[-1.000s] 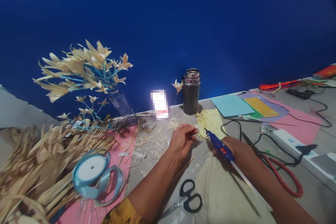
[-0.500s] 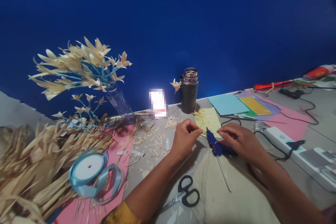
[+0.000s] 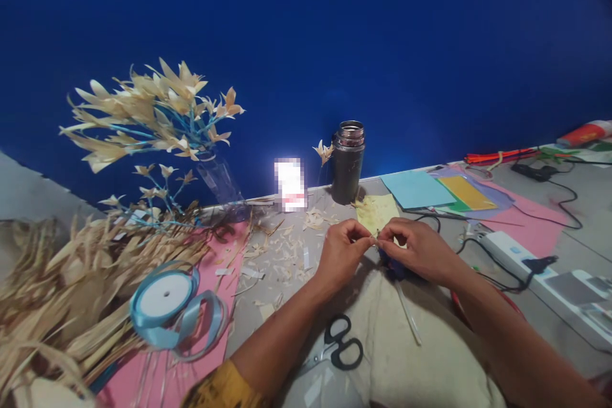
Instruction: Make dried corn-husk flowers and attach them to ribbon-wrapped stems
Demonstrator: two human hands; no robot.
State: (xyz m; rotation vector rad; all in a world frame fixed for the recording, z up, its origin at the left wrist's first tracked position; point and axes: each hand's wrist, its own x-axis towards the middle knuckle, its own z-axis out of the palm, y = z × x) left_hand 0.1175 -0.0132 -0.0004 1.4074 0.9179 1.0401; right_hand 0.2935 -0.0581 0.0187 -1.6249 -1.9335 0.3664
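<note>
Together, both hands (image 3: 376,248) pinch a thin pale sliver (image 3: 374,241).

Left hand (image 3: 340,254) and right hand (image 3: 415,250) meet fingertip to fingertip over the table (image 3: 564,331) — a small pale scrap pinched between them, too small to identify. Blue glue gun (image 3: 393,269) lies just under the right hand, its clear stick (image 3: 408,313) trailing toward the viewer. Scissors (image 3: 335,349) near the left forearm. Blue ribbon spool (image 3: 165,296) rests on pink paper (image 3: 143,382) beside dried husks (image 3: 71,287).
</note>
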